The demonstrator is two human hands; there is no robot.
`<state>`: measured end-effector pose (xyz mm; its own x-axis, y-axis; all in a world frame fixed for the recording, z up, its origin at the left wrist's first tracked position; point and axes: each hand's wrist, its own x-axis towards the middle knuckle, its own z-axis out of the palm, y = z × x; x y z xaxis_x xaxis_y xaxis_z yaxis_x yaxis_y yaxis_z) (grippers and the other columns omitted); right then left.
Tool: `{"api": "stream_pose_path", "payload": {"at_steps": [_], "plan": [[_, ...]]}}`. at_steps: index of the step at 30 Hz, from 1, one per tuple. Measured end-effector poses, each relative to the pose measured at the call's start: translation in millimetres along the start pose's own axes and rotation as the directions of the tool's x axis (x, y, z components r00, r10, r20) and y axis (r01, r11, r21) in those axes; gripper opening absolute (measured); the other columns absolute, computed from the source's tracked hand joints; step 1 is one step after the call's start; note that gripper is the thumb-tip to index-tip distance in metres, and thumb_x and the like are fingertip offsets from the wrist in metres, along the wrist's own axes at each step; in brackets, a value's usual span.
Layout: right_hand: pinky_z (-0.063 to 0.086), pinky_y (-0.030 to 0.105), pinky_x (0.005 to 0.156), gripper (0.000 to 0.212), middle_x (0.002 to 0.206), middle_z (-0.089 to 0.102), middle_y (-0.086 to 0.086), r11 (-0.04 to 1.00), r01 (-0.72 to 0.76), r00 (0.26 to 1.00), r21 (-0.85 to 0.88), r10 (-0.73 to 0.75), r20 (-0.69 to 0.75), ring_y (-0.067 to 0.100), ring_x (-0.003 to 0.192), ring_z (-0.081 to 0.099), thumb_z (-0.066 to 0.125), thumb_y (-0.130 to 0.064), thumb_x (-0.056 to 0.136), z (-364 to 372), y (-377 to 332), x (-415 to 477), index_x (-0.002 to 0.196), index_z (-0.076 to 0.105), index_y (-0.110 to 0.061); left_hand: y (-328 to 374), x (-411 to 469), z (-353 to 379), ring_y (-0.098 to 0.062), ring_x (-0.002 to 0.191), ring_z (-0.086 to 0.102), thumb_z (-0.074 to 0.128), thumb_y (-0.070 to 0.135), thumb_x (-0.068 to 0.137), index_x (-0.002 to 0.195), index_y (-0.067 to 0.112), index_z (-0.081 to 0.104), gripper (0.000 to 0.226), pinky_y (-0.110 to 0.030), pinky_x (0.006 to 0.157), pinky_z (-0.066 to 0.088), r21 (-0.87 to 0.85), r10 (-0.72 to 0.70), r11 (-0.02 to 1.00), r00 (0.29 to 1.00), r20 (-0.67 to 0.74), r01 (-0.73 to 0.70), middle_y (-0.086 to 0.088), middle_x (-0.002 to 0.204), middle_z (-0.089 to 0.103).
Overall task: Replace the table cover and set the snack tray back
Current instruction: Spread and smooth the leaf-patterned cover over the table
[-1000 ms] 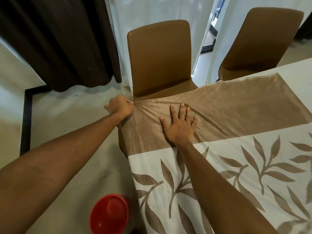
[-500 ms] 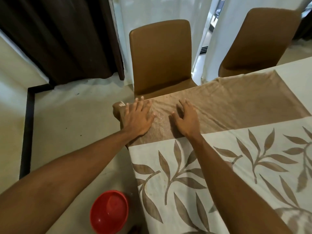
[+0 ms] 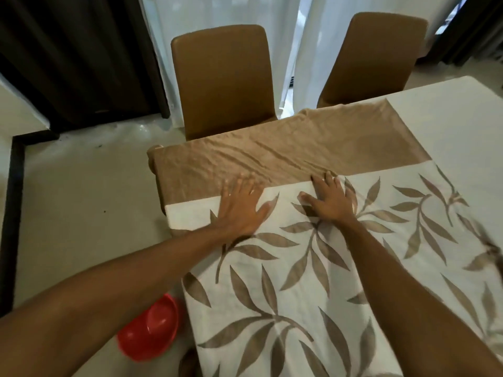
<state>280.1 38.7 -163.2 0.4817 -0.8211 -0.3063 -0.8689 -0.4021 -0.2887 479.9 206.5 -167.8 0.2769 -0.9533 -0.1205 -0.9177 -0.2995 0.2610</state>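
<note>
Fingers of the left hand and right hand lie straight and spread, pressing flat on the table cover at the seam between its brown band and leaf print. The cover lies spread over the counter.

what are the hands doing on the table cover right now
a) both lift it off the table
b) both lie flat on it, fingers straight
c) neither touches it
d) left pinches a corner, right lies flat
B: the left hand and the right hand both rest palm-down with straight fingers on the table cover.
</note>
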Motion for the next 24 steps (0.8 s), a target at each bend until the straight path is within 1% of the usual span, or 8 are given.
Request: {"api": "stream_pose_path", "payload": {"at_steps": [4,6,8,12,15,17,19,24], "plan": [[0.027,0.043,0.121,0.078,0.156,0.045,0.011,0.948,0.08,0.994,0.308,-0.053,-0.093,0.029,0.148,0.036,0.052,-0.067,0.091,-23.7,28.5,-28.4,0.148,0.05,-0.015,83.3,-36.1,31.1,-0.024,0.155,-0.004,0.022,0.061,0.101,0.159,0.031,0.015,0.066,-0.06,0.12,-0.004,-0.01,-0.006,1.0,1.0,-0.001,0.006,-0.001,0.169,0.003],[0.037,0.042,0.113,0.066,0.147,0.055,0.008,0.936,0.207,0.971,0.286,-0.161,-0.176,0.029,0.138,0.048,0.051,-0.06,0.095,-17.7,27.5,-55.7,0.143,0.055,-0.014,96.8,-44.7,36.1,-0.024,0.155,-0.005,0.021,0.062,0.101,0.159,0.031,0.016,0.066,-0.061,0.12,-0.005,0.003,-0.044,0.999,0.999,-0.019,0.045,0.0,0.169,0.003],[0.035,0.046,0.114,0.064,0.153,0.05,0.007,0.938,0.333,0.938,0.099,-0.319,-0.136,0.029,0.14,0.046,0.045,-0.061,0.097,-3.8,50.7,-105.2,0.147,0.051,-0.021,127.6,-57.8,45.6,-0.024,0.155,-0.005,0.02,0.061,0.101,0.159,0.031,0.015,0.066,-0.059,0.121,-0.005,0.02,-0.074,0.997,0.997,-0.021,0.074,0.001,0.169,0.002],[0.006,0.057,0.125,0.066,0.171,0.009,-0.005,0.887,0.43,0.901,-0.17,-0.433,0.018,0.018,0.158,0.006,0.024,-0.069,0.101,19.9,149.4,-182.4,0.16,0.021,-0.04,187.7,-89.8,66.8,-0.026,0.155,-0.002,0.027,0.06,0.101,0.16,0.029,0.013,0.068,-0.06,0.121,0.001,-0.036,-0.113,0.993,0.993,-0.026,0.112,-0.001,0.169,0.003],[0.006,0.059,0.124,0.066,0.171,0.013,-0.001,0.983,0.12,0.978,-0.137,-0.141,-0.154,0.022,0.157,0.009,0.024,-0.069,0.101,-1.6,257.5,-205.5,0.16,0.022,-0.038,240.9,-111.6,84.5,-0.025,0.155,-0.006,0.025,0.062,0.1,0.16,0.031,0.009,0.069,-0.06,0.121,-0.002,-0.066,-0.131,0.989,0.991,0.008,0.131,0.0,0.169,-0.001],[0.019,0.062,0.121,0.077,0.166,0.026,0.012,0.989,-0.149,0.957,0.007,0.146,-0.252,0.034,0.152,0.023,0.018,-0.074,0.097,-23.4,309.7,-213.9,0.156,0.032,-0.027,265.0,-128.1,94.1,-0.025,0.155,-0.007,0.021,0.062,0.101,0.16,0.031,0.007,0.068,-0.059,0.121,-0.006,-0.054,-0.143,0.988,0.99,0.009,0.143,0.0,0.169,-0.003],[0.031,0.062,0.116,0.09,0.16,0.035,0.019,0.977,-0.195,0.936,0.088,0.212,-0.28,0.041,0.146,0.033,0.009,-0.078,0.094,-40.3,342.8,-234.1,0.151,0.039,-0.014,297.0,-141.5,96.4,-0.025,0.155,-0.009,0.015,0.062,0.101,0.16,0.031,0.005,0.068,-0.059,0.121,-0.008,-0.014,-0.106,0.994,0.994,0.0,0.106,0.0,0.169,-0.006],[0.005,0.055,0.126,0.071,0.171,0.003,-0.005,0.964,0.238,0.966,-0.118,-0.248,-0.075,0.022,0.158,0.005,0.015,-0.074,0.099,-8.7,325.8,-276.0,0.161,0.016,-0.039,320.1,-150.2,106.0,-0.025,0.155,-0.012,0.005,0.064,0.097,0.16,0.03,0.0,0.072,-0.062,0.119,-0.008,0.018,-0.149,0.989,0.988,0.027,0.148,0.0,0.168,-0.01]]}}
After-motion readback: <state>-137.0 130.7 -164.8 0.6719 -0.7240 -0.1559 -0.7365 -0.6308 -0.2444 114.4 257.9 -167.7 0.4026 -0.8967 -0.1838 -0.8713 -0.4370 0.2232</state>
